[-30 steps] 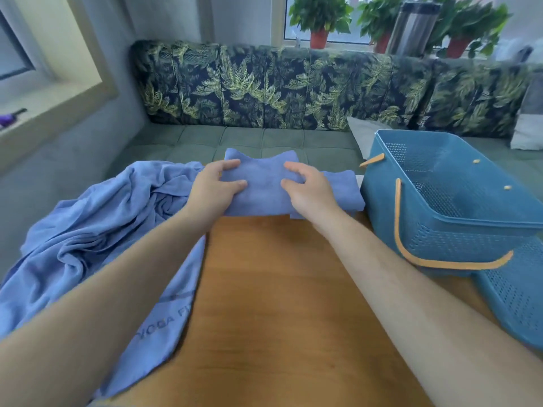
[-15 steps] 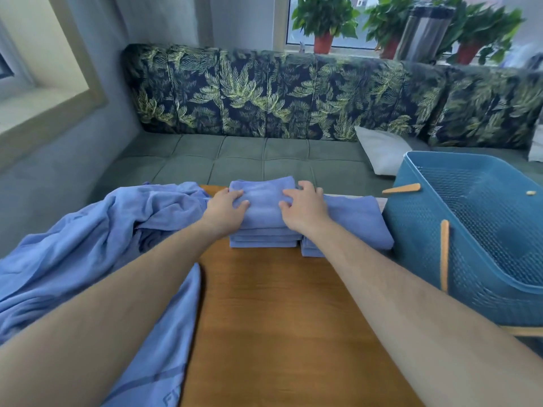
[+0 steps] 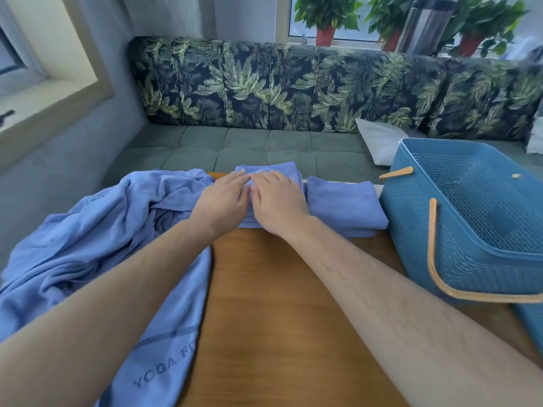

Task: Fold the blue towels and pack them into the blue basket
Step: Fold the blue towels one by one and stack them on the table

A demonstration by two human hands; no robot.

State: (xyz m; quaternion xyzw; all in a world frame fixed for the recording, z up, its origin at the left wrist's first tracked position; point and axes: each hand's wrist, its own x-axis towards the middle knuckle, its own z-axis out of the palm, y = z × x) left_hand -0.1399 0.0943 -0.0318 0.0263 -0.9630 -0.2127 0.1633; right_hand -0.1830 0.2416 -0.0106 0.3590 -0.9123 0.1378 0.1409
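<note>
A folded blue towel [image 3: 282, 170] lies at the far edge of the wooden table [image 3: 276, 304]. My left hand [image 3: 221, 201] and my right hand [image 3: 279, 201] press flat on top of it, side by side, fingers extended and almost touching. A second folded blue towel [image 3: 343, 204] sits just right of it. A large crumpled blue towel [image 3: 97, 230] printed "YOGA FIT" sprawls over the table's left side. The blue basket [image 3: 435, 245] with tan handles stands on the right and looks empty.
A green cushioned bench [image 3: 264, 145] with a leaf-print backrest runs behind the table. A white pillow [image 3: 379, 139] lies beside the basket. Potted plants and a metal flask stand on the window sill. A blue lid [image 3: 531, 321] shows at the lower right.
The towel held up between my hands a second ago has been folded and laid down. My hands have since slid together on top of it, pressing it flat.
</note>
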